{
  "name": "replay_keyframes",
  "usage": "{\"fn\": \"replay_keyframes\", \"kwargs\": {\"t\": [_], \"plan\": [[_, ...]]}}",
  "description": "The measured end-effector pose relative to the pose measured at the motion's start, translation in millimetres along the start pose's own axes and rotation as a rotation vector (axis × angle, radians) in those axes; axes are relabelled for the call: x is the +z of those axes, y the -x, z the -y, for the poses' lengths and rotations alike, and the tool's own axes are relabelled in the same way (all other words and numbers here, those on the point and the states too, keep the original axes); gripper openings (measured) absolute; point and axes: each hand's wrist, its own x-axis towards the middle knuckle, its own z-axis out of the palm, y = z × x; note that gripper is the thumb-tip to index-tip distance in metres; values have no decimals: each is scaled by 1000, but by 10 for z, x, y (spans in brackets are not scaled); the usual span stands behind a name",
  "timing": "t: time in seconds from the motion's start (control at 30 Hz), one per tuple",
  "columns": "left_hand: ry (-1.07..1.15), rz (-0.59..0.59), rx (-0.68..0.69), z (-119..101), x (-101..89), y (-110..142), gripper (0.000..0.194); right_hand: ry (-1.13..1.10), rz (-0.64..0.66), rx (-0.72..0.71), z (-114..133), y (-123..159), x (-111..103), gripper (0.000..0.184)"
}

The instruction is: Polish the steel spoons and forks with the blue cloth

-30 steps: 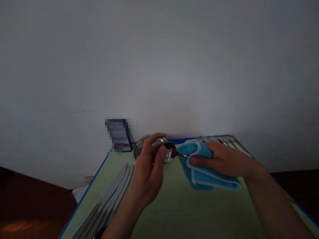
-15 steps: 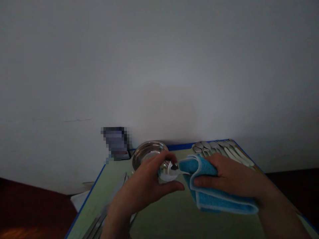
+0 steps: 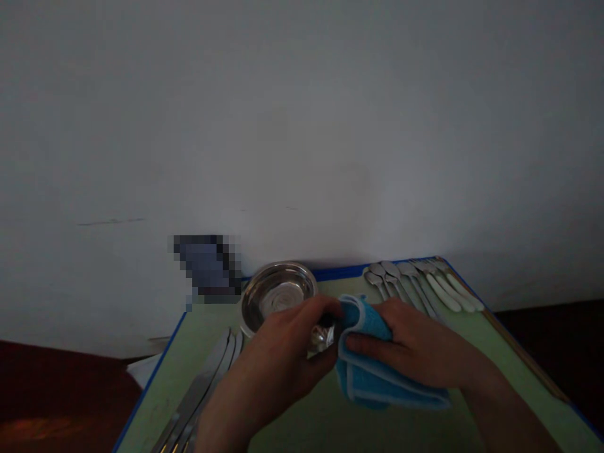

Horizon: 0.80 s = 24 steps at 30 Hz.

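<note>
A shiny metal spoon (image 3: 323, 338) is held up over the table, with its bowl inside the curl of my left hand (image 3: 290, 352). That hand's thumb and forefinger close in around the spoon at the cloth's edge; their exact contact is partly hidden. My right hand (image 3: 406, 343) grips a folded blue cloth (image 3: 372, 374) with pale edging, the thumb on top. The cloth wraps the handle end of the spoon, which is out of sight within the folds. Just behind my left hand stands a round metal bowl (image 3: 278, 296).
Several knives (image 3: 202, 384) lie at the left of the green table (image 3: 292, 428). At the back right are several spoons (image 3: 389, 277) and white-handled forks (image 3: 446, 292). A blurred-out phone (image 3: 207, 267) leans on the wall (image 3: 302, 126) behind.
My left hand opened around the spoon's bowl, then closed in toward the cloth. The cloth and right hand moved down, then back left against the left fingers. The view shifted slightly.
</note>
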Motion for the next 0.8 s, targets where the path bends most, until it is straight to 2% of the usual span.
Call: {"fn": "replay_keyframes", "kwargs": {"t": [0.27, 0.4, 0.67, 0.8], "plan": [[-88, -90, -2, 15, -87, 44, 25, 86, 86, 101, -85, 68, -122, 39], [-109, -135, -8, -18, -108, 70, 24, 68, 96, 74, -101, 59, -135, 39], [-129, -86, 25, -35, -83, 56, 30, -20, 12, -66, 1, 8, 43, 31], [-132, -102, 33, 1, -155, 71, 29, 24, 84, -51, -80, 42, -58, 30]]}}
